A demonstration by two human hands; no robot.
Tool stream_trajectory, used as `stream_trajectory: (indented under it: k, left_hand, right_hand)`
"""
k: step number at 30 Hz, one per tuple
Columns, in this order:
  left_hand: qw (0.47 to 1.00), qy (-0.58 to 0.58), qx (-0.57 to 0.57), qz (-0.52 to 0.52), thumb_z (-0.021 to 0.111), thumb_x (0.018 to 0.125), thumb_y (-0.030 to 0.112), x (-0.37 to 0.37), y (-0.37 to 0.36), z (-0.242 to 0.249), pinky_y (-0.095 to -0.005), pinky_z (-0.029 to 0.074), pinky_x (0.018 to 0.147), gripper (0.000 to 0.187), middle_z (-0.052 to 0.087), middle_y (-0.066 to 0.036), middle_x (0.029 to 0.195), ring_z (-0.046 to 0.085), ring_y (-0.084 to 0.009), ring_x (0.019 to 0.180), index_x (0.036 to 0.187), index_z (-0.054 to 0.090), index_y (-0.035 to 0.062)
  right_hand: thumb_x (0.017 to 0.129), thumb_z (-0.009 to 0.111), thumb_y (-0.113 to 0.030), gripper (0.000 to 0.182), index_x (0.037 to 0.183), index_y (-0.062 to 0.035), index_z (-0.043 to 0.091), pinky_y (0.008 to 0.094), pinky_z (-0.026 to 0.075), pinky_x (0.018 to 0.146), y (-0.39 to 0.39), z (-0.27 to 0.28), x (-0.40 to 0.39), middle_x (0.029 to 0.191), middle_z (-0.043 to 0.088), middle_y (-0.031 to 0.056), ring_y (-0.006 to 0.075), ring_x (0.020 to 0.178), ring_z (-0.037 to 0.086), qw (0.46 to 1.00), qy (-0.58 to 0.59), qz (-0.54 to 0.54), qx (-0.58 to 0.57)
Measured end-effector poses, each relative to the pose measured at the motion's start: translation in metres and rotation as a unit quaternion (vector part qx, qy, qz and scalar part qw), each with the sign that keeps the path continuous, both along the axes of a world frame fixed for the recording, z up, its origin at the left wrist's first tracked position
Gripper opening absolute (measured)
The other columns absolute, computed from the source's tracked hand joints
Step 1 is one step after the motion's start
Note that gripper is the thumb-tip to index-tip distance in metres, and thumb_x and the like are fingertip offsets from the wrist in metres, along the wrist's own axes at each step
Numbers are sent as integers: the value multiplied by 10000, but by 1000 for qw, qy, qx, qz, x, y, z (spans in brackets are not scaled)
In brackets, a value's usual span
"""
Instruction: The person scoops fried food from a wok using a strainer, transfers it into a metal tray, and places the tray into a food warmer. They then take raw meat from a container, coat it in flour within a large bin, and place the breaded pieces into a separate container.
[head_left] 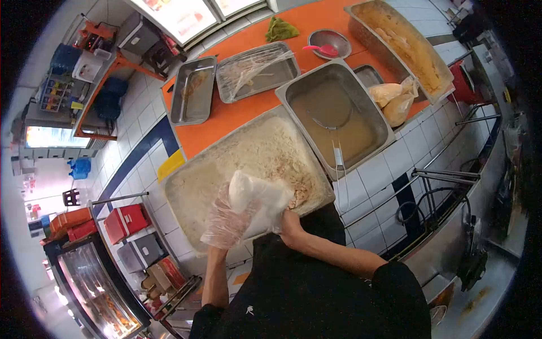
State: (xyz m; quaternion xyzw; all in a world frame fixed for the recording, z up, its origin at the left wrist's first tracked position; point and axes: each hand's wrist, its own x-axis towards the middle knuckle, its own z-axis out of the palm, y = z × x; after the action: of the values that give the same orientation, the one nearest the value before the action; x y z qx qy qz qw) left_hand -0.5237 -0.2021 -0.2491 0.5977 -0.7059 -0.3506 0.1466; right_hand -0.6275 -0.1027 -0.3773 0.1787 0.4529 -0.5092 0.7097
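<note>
My left hand (230,216), in a loose clear plastic glove, grips a white plastic bag (261,195) that looks filled with something white. My right hand (290,224) is closed at the bag's right side, its fingers partly hidden behind it. The bag is held over the front part of a large shallow tray (186,221) of pale flour (231,152). Clumpy, browner bits of flour (302,189) lie at the tray's right end, close to my right hand.
Behind the tray, a deep pan of murky liquid (316,107) holds a wire strainer (337,155). On the orange table (197,135) stand two metal trays, a bowl (339,40) with a pink scoop, a green cloth (280,29), filled bags (398,101) and a long yellowish pan (389,34).
</note>
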Motion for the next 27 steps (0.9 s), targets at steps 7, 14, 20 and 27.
stream_trajectory:
  k: [7, 14, 20, 27]
  left_hand:
    - [999, -18, 38, 30, 763, 726, 255, -9, -4, 8, -329, 484, 765, 439, 646, -104, 942, 612, -194, 875, 1043, 563, 28]
    - [996, 6, -77, 52, 741, 750, 206, 12, 9, -6, -303, 501, 651, 390, 648, -99, 911, 615, -166, 755, 1032, 562, 6]
    - [967, 153, 43, 197, 703, 790, 176, 66, 4, -46, -296, 514, 685, 353, 637, -100, 979, 615, -163, 848, 1076, 558, 28]
    - [786, 513, 122, 323, 642, 849, 226, 148, 47, -204, -390, 429, 931, 452, 536, -168, 1226, 518, -246, 1122, 1214, 481, 14]
  right_hand:
    - [945, 359, -194, 332, 1189, -18, 498, 384, 496, 834, -9, -6, 1, 1116, 584, 108, 242, 1018, 586, 999, 13, -40, -12]
    - [927, 407, -185, 308, 1151, -10, 525, 393, 501, 813, -21, -38, 11, 1102, 594, 110, 240, 955, 613, 999, 44, 6, -30]
    - [934, 333, -202, 323, 1074, 6, 537, 343, 501, 687, -35, 30, 1, 1005, 594, 109, 235, 841, 609, 995, 100, 9, -16]
    - [951, 366, -261, 359, 941, 58, 531, 367, 409, 728, -63, 55, 12, 860, 581, 149, 223, 735, 514, 845, 463, 204, -176]
